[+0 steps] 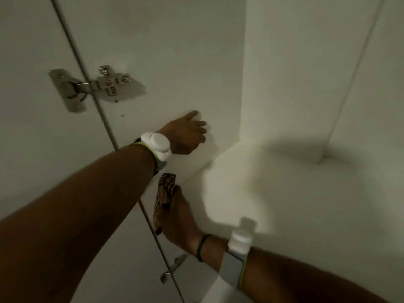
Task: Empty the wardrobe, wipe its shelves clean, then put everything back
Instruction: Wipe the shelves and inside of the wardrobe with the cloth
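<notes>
I look into a white wardrobe compartment with a bare shelf (273, 193). My left hand (185, 134) reaches in and rests with straight fingers flat against the left side wall (175, 62), just above the shelf. My right hand (177, 217) is at the shelf's front left corner and grips a brown striped cloth (164, 191), which sticks up from my fist. Both wrists carry white bands.
A metal hinge (96, 88) joins the open door (32, 106) to the left wall. A second, smaller hinge (173, 267) sits lower down, below the shelf. The back wall (295, 73) and right wall (376, 95) close the compartment.
</notes>
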A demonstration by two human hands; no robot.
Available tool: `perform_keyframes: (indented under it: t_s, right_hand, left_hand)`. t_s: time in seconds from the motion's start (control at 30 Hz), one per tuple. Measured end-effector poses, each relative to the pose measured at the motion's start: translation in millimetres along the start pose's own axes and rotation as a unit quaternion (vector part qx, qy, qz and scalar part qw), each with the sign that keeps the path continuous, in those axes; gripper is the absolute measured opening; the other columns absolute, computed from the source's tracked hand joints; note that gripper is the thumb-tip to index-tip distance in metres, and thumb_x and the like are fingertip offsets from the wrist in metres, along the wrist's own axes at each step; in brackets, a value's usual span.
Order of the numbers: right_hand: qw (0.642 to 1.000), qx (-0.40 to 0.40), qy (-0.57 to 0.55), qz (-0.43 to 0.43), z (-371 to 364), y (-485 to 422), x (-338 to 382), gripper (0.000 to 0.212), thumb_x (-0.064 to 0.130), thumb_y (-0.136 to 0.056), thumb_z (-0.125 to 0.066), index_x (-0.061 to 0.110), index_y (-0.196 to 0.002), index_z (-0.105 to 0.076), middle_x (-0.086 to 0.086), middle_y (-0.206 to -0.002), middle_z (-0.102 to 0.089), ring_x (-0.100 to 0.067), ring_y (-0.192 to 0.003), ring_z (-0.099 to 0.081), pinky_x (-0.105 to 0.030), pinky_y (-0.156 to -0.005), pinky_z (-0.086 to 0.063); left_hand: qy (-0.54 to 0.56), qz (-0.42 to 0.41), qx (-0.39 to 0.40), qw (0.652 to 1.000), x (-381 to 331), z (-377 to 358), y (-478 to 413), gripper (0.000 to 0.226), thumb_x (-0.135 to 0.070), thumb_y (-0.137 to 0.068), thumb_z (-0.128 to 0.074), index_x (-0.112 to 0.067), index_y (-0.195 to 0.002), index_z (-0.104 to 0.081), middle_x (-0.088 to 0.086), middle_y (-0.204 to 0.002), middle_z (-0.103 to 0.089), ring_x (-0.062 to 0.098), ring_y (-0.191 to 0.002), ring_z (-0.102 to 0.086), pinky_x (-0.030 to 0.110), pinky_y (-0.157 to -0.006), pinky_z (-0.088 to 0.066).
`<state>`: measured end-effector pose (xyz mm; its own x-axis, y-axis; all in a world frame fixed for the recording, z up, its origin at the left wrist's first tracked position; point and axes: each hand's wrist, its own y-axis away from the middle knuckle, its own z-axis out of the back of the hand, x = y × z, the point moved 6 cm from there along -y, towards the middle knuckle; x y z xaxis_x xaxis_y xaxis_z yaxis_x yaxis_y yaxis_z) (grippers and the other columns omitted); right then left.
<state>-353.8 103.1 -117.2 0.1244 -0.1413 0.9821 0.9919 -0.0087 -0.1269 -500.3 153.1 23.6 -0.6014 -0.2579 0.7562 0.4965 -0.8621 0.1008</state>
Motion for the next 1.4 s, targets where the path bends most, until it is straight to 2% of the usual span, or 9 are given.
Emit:
perform_keyframes:
  t_s: [0.1, 0.27, 0.57, 0.67, 0.77, 0.9, 1.03, 1.2, 1.4]
  right_hand:
    - [0.997, -0.081, 0.006, -0.018, 69, 4, 10, 0.054, 0.0, -0.1, -0.041, 0.018, -0.151, -0.036, 0.008, -0.143, -0.049, -0.002, -0.12, -0.053, -0.022, -0.109, -0.043]
    - [0.969, -0.219, 0.109, -0.035, 176, 27, 17, 0.043, 0.006, -0.097, -0.045, 0.015, -0.139, -0.053, -0.004, -0.127, -0.065, -0.02, -0.114, -0.063, -0.038, -0.1, -0.053]
    - [0.799, -0.529, 0.276, -0.079, 394, 127, 6, 0.059, -0.007, -0.09, -0.039, 0.012, -0.145, -0.051, -0.007, -0.147, -0.053, -0.025, -0.135, -0.049, -0.024, -0.111, -0.032]
    - [0.783, -0.512, 0.348, -0.055, 439, 108, -7, 0.052, -0.01, -0.087, -0.042, 0.002, -0.135, -0.058, -0.016, -0.139, -0.058, -0.035, -0.131, -0.052, -0.031, -0.113, -0.033]
    - [0.813, -0.389, 0.422, -0.098, 466, 60, -35, 0.054, -0.003, -0.087, -0.049, 0.002, -0.14, -0.053, -0.019, -0.147, -0.05, -0.036, -0.139, -0.043, -0.044, -0.118, -0.03]
    - [0.843, -0.222, 0.458, -0.174, 478, 12, -76, 0.051, 0.031, -0.105, -0.041, 0.02, -0.154, -0.036, -0.007, -0.16, -0.035, -0.027, -0.148, -0.029, -0.044, -0.124, -0.012]
    - [0.839, -0.194, 0.476, -0.176, 500, 0, -89, 0.059, 0.05, -0.101, -0.038, 0.029, -0.156, -0.032, -0.001, -0.161, -0.034, -0.024, -0.149, -0.029, -0.046, -0.124, -0.011]
    - [0.839, -0.192, 0.487, -0.147, 502, 16, -89, 0.055, 0.045, -0.103, -0.038, 0.025, -0.154, -0.038, -0.002, -0.158, -0.04, -0.022, -0.147, -0.033, -0.048, -0.123, -0.013]
    - [0.813, -0.241, 0.499, -0.177, 602, 167, -77, 0.052, 0.039, -0.099, -0.05, 0.027, -0.15, -0.044, -0.004, -0.152, -0.049, -0.027, -0.139, -0.044, -0.037, -0.118, -0.031]
  left_hand:
    - [0.061, -0.01, -0.012, 0.998, -22, 1, -16, 0.041, -0.034, -0.106, -0.031, -0.032, -0.141, -0.051, -0.004, -0.159, -0.037, 0.02, -0.154, -0.017, 0.05, -0.125, 0.0]
    - [0.256, 0.036, -0.049, 0.965, -53, -13, -40, 0.041, -0.036, -0.106, -0.037, -0.027, -0.145, -0.05, -0.004, -0.159, -0.038, 0.017, -0.151, -0.024, 0.038, -0.122, -0.012]
    - [0.43, -0.095, -0.127, 0.889, -212, 87, -144, 0.058, -0.052, -0.101, -0.033, -0.021, -0.148, -0.048, 0.003, -0.159, -0.04, 0.019, -0.149, -0.032, 0.034, -0.121, -0.024]
    - [0.484, -0.082, -0.087, 0.867, -260, 124, -182, 0.056, -0.045, -0.104, -0.038, -0.02, -0.154, -0.036, 0.003, -0.165, -0.026, 0.023, -0.153, -0.018, 0.045, -0.124, -0.015]
    - [0.542, -0.024, -0.016, 0.84, -297, 135, -208, 0.061, -0.044, -0.104, -0.035, -0.02, -0.159, -0.02, 0.004, -0.168, -0.011, 0.03, -0.155, -0.005, 0.057, -0.123, -0.004]
    - [0.49, 0.047, -0.057, 0.869, -318, 126, -220, 0.069, -0.054, -0.102, -0.028, -0.021, -0.161, -0.011, 0.008, -0.166, -0.015, 0.034, -0.153, -0.011, 0.06, -0.12, -0.006]
    - [0.521, 0.064, -0.068, 0.848, -317, 126, -221, 0.065, -0.052, -0.103, -0.025, -0.022, -0.16, -0.014, 0.004, -0.167, -0.016, 0.03, -0.154, -0.01, 0.056, -0.122, -0.005]
    - [0.531, 0.109, -0.01, 0.84, -321, 128, -227, 0.064, -0.047, -0.104, -0.023, -0.02, -0.161, -0.01, 0.001, -0.169, -0.008, 0.029, -0.155, -0.003, 0.056, -0.123, -0.001]
    - [0.521, 0.076, -0.002, 0.85, -372, 200, -255, 0.069, -0.047, -0.105, -0.025, -0.004, -0.158, -0.014, 0.018, -0.167, -0.005, 0.04, -0.153, 0.002, 0.058, -0.122, 0.003]
